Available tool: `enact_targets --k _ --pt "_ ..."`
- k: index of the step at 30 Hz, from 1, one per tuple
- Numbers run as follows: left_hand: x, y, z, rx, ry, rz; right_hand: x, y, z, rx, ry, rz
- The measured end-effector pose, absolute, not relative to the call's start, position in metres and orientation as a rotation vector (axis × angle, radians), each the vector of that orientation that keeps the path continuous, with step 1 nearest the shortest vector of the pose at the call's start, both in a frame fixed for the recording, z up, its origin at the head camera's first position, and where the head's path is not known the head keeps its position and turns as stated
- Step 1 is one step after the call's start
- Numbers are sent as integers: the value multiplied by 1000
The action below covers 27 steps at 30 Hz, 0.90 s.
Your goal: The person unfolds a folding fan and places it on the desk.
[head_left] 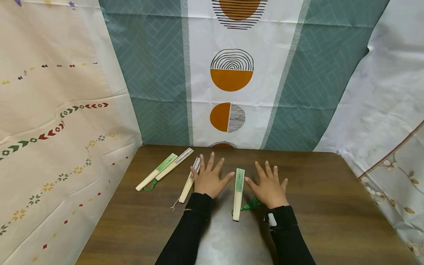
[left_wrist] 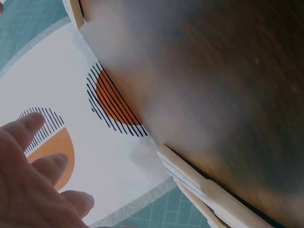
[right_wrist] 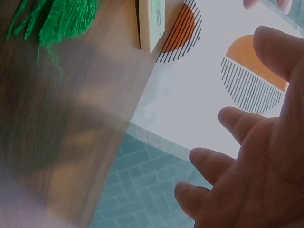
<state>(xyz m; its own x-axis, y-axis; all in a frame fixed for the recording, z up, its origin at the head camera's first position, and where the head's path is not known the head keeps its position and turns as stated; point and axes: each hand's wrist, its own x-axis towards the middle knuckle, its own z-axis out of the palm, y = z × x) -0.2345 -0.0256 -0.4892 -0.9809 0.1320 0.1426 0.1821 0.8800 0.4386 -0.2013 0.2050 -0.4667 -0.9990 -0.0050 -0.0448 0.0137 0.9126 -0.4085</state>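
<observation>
Both hands hover over the table with fingers spread, holding nothing. Between them lies a folded fan (head_left: 238,193) with a green label and a green tassel (head_left: 252,203). My right hand (head_left: 271,188) is just right of that fan, above its tassel. Close by my left hand (head_left: 209,178) is another folded fan (head_left: 187,187) with a greyish label and a pale tassel, partly hidden behind the fingers. Farther left, a green-labelled folded fan (head_left: 157,172) and a grey-labelled one (head_left: 175,163) lie side by side, a green cord or tassel at their near end. Fan parts (left_wrist: 209,185) (right_wrist: 151,26) appear in both wrist views.
The brown wooden table (head_left: 331,213) has its far edge against a hanging teal and white cloth (head_left: 159,81) with orange circles. A cream patterned cloth (head_left: 66,147) hangs at the left, a white floral one (head_left: 381,110) at the right.
</observation>
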Motion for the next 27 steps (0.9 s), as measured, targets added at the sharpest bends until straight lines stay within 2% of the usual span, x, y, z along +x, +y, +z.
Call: enact_targets --k 12,22,27 --pt "-235 16 -502 -286 -3156 -633 -202 211 -465 6 3010 -654" --pt "-257 46 -563 -370 -3102 -309 -198 210 -474 -16 2961 -637" --pt "-265 44 -577 -371 -3018 -346 -200 209 -472 -29 2967 -648"
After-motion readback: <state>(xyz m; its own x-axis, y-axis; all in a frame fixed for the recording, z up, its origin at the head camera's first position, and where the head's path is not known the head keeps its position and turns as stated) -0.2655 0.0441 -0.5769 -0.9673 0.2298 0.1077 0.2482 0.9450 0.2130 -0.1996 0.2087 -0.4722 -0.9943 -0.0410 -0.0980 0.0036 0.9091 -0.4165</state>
